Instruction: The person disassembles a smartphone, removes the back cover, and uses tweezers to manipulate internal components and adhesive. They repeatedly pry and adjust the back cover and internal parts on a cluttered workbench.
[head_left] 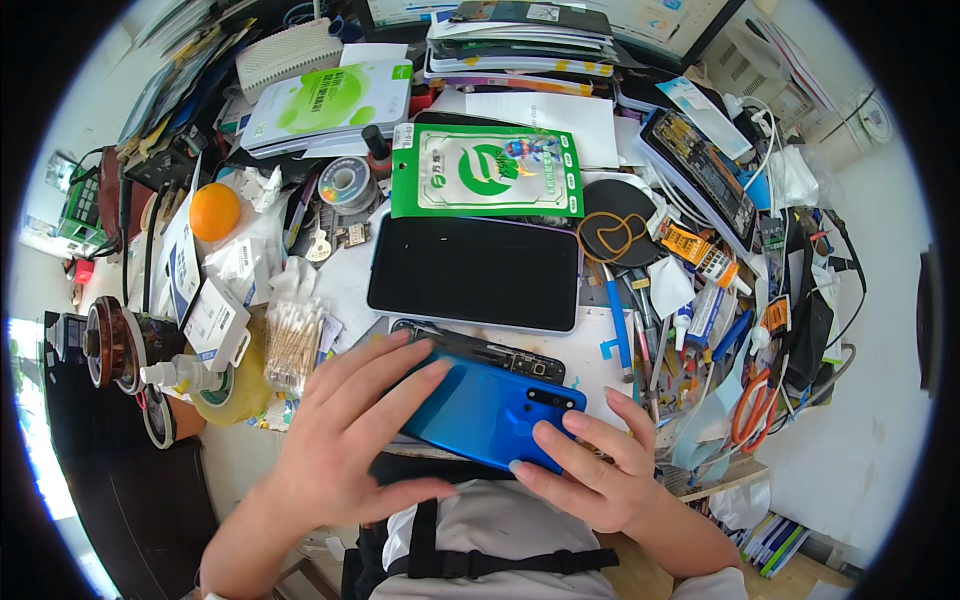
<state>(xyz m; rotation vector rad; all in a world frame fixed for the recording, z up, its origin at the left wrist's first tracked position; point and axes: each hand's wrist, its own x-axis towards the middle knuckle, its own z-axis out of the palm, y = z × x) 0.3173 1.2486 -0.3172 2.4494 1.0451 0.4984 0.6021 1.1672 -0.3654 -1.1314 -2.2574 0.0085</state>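
A glossy blue phone back cover (470, 400) with a camera block at its right end lies tilted in front of me. Beyond its upper edge shows an opened dark phone body (490, 350) with bare internal parts. My left hand (350, 430) has its fingers stretched over the cover's left end, with the thumb spread apart below. At the other end my right hand (600, 470) grips the cover's right edge, fingertips beside the camera block. Just past them rests a black phone screen (475, 272), face up. A green-edged packet (487, 170) lies behind this screen.
Cotton swabs (292, 345) in a clear bag and an orange (214, 212) are at the left. On the right lie a glue tube (700, 252), a blue-handled tool (617, 325) and orange-handled scissors (752, 408). Stacked books (520, 50) stand behind, near a monitor (660, 22).
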